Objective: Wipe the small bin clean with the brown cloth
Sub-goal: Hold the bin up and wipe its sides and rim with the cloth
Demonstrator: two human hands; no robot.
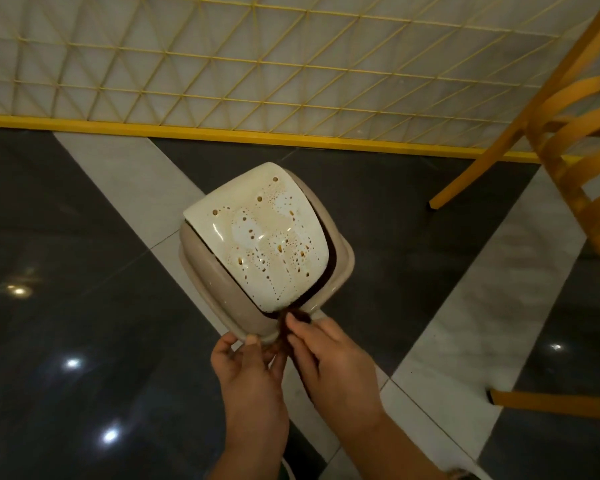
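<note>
While the left hand (pixel 246 367) gripped the near rim of the small bin (pixel 219 271), the right hand (pixel 329 358) pinched the brown cloth (pixel 293 315) against that rim, just beside it. Its cream swing lid (pixel 264 237) was speckled with brown spots. The bin was held above the dark tiled floor (pixel 66 271), a yellow chair (pixel 568 150) at far right.

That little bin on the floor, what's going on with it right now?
A person is cleaning the small bin. The left hand holds the near rim to steady it, while the right hand pinches the brown cloth and works it into the gap at the edge of the lid. The cream lid is tilted and covered in brown spots and streaks, so it isn't clean yet. A yellow chair stands to the right.
</note>
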